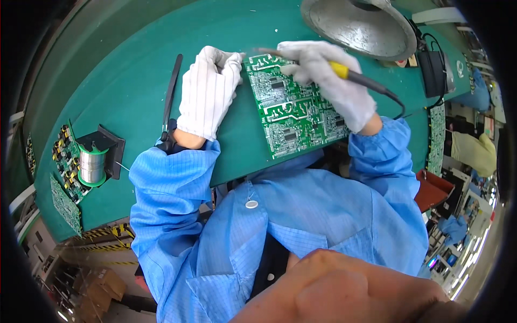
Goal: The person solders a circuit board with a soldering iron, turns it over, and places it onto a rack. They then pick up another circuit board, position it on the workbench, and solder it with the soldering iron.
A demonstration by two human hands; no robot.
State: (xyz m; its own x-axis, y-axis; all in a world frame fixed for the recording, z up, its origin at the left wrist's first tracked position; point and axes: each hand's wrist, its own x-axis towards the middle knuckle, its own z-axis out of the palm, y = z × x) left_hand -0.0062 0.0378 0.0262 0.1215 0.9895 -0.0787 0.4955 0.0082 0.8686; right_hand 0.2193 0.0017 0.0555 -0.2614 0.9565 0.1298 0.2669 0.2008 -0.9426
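Note:
My right hand (334,81), in a white glove, holds a soldering iron (371,83) with a yellow and dark handle. Its metal tip points left over the far edge of a green circuit board panel (291,116), and the cord trails off to the right. The board lies on the green bench top, partly under my right hand. Left of the board's far corner, my left hand (210,89) is gloved in striped white. Its thumb and fingers are pinched together; whatever they grip is too small to make out. A black wrist strap (168,137) circles my left wrist.
A solder wire spool (92,167) on a black stand sits at the left, beside several circuit boards (65,207). A grey metal hood (361,27) stands at the far right, near a black box (433,72). More boards (437,137) line the right edge.

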